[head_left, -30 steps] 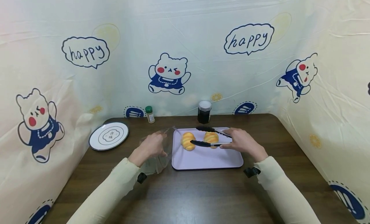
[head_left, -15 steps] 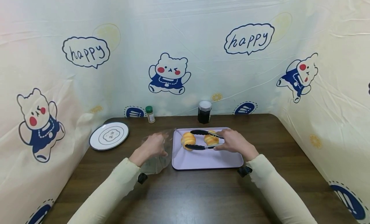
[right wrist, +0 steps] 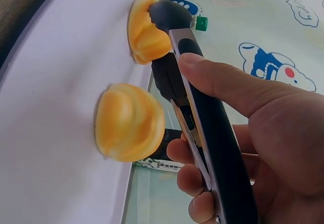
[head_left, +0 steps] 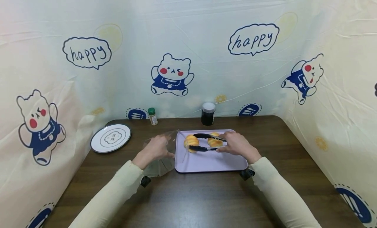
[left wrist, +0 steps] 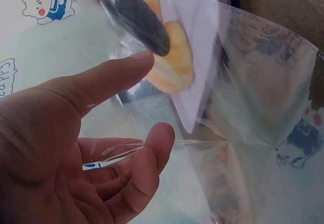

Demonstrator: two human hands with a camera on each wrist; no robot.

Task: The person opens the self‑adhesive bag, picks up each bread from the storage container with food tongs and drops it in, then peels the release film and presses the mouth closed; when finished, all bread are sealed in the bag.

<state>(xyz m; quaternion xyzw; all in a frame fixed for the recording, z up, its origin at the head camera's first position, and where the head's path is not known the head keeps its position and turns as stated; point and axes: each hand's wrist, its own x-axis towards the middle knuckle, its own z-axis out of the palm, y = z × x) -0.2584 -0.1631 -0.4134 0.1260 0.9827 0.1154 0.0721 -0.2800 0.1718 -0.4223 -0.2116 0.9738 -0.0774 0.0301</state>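
Note:
My left hand (head_left: pixel 156 148) holds a clear plastic bag (head_left: pixel 159 168) left of a lilac tray (head_left: pixel 215 164). Its thumb points toward the tray, and the film runs across the curled fingers in the left wrist view. In my right hand (head_left: pixel 238 144) are black-tipped tongs (right wrist: pixel 212 118), gripped by the handles with the arms spread. Their tips straddle the left striped bread roll (head_left: pixel 190 141), which lies on the tray by the bag's mouth. A second bread roll (right wrist: pixel 129 123) sits to its right, partly behind the tongs in the head view.
A white plate (head_left: pixel 110 138) lies at the table's back left. Toward the back edge stand a green-capped shaker (head_left: pixel 152 116) and a dark jar (head_left: pixel 208 114) with a white lid. Printed cloth hangs around the wooden table (head_left: pixel 188 198).
My right hand has moved left with the tongs, bringing their tips over the left bread roll and slightly closer together. The bag's mouth edge has shifted a little right over the tray.

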